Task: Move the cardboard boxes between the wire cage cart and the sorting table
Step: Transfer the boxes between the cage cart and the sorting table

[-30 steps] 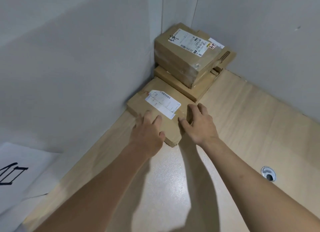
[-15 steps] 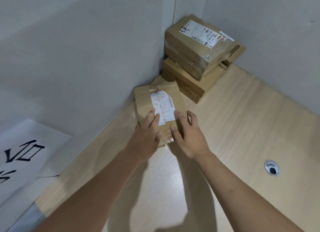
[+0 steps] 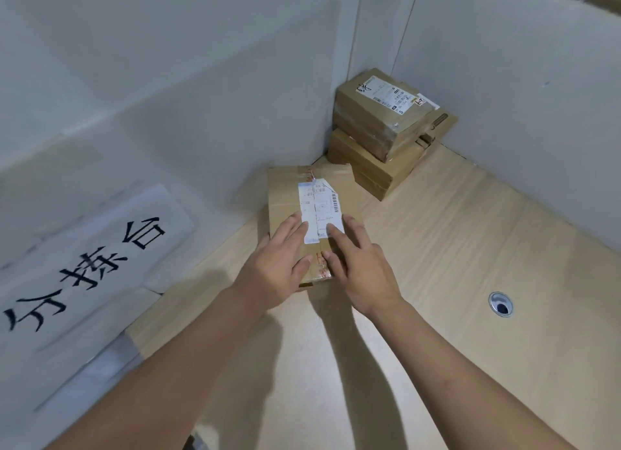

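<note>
The flat labelled box (image 3: 285,197) has been turned and drawn back from the corner stack (image 3: 376,120), and now lies just before it on the sorting table (image 3: 470,264). It is pressed under the left hand (image 3: 274,268) and right hand (image 3: 363,268), fingers straight, nothing clasped. Under uneven pressure it could be skewed into the stack.

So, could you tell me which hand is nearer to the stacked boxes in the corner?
Right. The right hand rests on the flat box, on the side toward the stack; the left hand rests on its other side, farther off.
</note>
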{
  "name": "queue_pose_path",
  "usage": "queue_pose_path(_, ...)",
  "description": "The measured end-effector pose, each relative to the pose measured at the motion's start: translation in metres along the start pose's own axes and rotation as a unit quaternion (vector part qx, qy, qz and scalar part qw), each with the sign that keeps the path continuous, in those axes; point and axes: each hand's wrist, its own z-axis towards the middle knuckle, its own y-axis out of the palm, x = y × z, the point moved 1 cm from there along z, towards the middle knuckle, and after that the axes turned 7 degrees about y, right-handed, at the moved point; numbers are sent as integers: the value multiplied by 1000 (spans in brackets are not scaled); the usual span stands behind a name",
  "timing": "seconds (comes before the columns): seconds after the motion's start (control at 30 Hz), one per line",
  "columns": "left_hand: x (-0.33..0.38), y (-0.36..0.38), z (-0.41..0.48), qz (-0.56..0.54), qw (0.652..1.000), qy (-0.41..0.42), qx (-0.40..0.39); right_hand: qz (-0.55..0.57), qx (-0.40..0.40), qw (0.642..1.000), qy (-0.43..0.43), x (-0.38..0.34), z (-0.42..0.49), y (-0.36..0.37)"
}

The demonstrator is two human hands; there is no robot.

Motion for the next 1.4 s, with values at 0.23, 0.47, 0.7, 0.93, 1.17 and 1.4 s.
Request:
queue_pose_path(0.23, 59, -53, -76, 55, 997, -9, 45, 0, 52, 996, -73, -39, -75, -49)
queue_pose_path(0.47, 126, -100, -175, 73, 988, -37, 130, 6, 95, 982, -161, -84, -158, -94)
queue_pose_path(0.7, 172, -147, -273, 115, 974, -66, 182, 29, 115, 965, -234, -139, -236, -121)
queue_pose_path(0.93, 190, -174, -359, 132, 963, -104, 213, 21, 117, 953, -278, -189, -297, -117)
queue_pose_path(1.17, 200, -180, -434, 142, 955, -131, 224, 33, 111, 942, -316, -222, -353, -103)
queue_pose_path(1.4, 231, -162, -503, 163, 930, -206, 257, 59, 73, 918, -386, -233, -394, -84)
